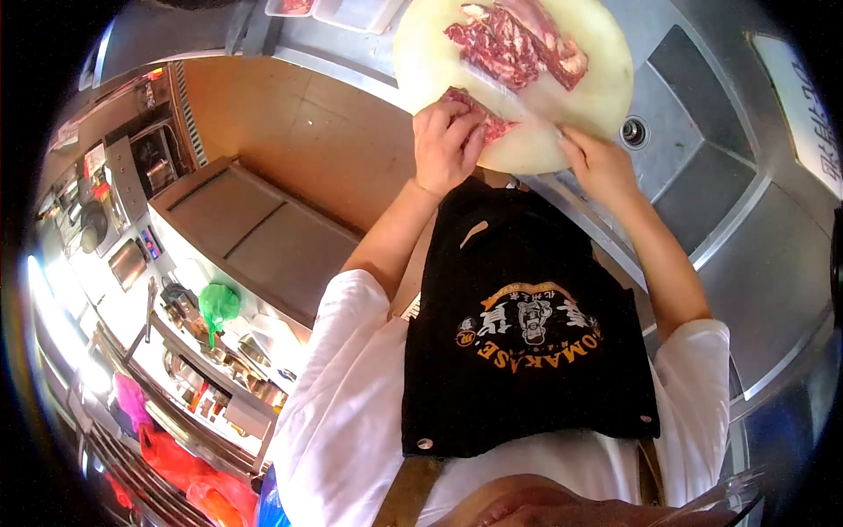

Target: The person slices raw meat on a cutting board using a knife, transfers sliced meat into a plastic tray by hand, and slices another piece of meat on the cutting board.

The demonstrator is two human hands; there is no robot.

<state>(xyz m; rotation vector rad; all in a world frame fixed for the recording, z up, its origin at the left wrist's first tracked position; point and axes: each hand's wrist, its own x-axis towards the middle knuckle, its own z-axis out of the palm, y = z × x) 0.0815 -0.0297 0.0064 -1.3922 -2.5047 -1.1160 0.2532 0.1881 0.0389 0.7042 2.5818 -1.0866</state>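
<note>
A round, pale cutting board lies at the top centre. Larger pieces of red, marbled meat rest on its far part. Near the board's lower left edge, my left hand presses its bent fingers onto a smaller piece of meat. To the right, my right hand is closed at the board's lower right edge, and a blurred, pale streak runs from it toward the meat. What that hand grips is too smeared to make out.
White trays, one with meat, stand beyond the board. A metal sink with a round drain lies to the right. At left are a steel counter, a green bag and red bags.
</note>
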